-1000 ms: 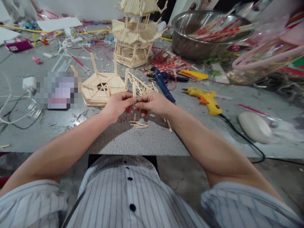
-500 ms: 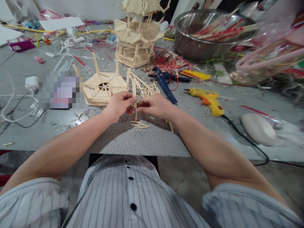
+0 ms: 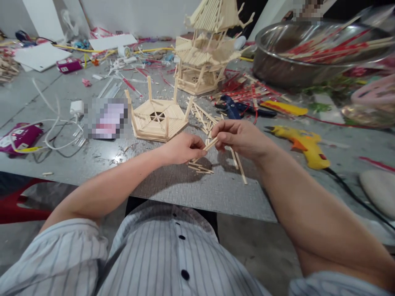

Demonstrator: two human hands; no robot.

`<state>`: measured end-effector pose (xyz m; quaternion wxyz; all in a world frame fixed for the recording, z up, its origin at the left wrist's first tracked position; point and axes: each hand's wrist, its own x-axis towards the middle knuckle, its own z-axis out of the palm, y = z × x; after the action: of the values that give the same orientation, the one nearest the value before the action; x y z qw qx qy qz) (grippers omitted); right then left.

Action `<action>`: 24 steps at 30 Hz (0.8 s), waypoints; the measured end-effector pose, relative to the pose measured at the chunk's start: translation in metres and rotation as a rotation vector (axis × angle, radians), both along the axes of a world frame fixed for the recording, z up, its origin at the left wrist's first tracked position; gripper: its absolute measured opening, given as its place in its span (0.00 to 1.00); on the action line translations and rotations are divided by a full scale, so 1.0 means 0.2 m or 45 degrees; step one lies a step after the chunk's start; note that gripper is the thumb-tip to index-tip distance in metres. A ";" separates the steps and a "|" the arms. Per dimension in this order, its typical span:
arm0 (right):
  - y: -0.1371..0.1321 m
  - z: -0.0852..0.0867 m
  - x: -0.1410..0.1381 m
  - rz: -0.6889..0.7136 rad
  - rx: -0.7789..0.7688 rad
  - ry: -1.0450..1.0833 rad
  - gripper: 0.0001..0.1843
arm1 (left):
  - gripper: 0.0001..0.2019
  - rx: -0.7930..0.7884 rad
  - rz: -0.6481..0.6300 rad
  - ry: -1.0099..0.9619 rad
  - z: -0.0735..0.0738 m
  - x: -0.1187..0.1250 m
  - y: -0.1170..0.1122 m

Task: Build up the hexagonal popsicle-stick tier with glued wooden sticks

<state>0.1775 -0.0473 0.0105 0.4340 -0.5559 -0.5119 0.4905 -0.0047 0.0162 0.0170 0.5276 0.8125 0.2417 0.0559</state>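
Note:
My left hand (image 3: 182, 149) and my right hand (image 3: 239, 136) meet over the grey table (image 3: 173, 185), both pinching a short wooden stick (image 3: 210, 144) that lies slanted between the fingertips. Below them lie a few cut stick pieces (image 3: 200, 167). A longer stick (image 3: 240, 167) pokes out under my right hand. Just beyond my left hand sits a hexagonal stick base (image 3: 158, 119) with upright posts. A loose pile of sticks (image 3: 202, 117) lies to its right. Farther back stands a tiered stick pagoda (image 3: 207, 49).
A yellow glue gun (image 3: 300, 140) with a black cord lies right of my hands, blue pliers (image 3: 236, 107) behind them. A steel bowl (image 3: 277, 61) of red-tipped sticks is at the back right. A white charger and cable (image 3: 72, 113) lie left, a red stool (image 3: 18, 207) below the table edge.
The view has swung left and down. The stick was upright between my fingers and is now slanted; my left hand has dropped a little lower than my right.

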 end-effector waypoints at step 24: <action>0.30 -0.02 -0.15 -0.490 -0.182 0.296 0.04 | 0.14 0.605 0.608 0.090 0.45 -0.27 0.27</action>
<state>0.1467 0.0136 0.0064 0.5349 -0.6125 -0.3071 0.4945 -0.0591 0.0692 0.1070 0.2867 0.8346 0.4236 0.2045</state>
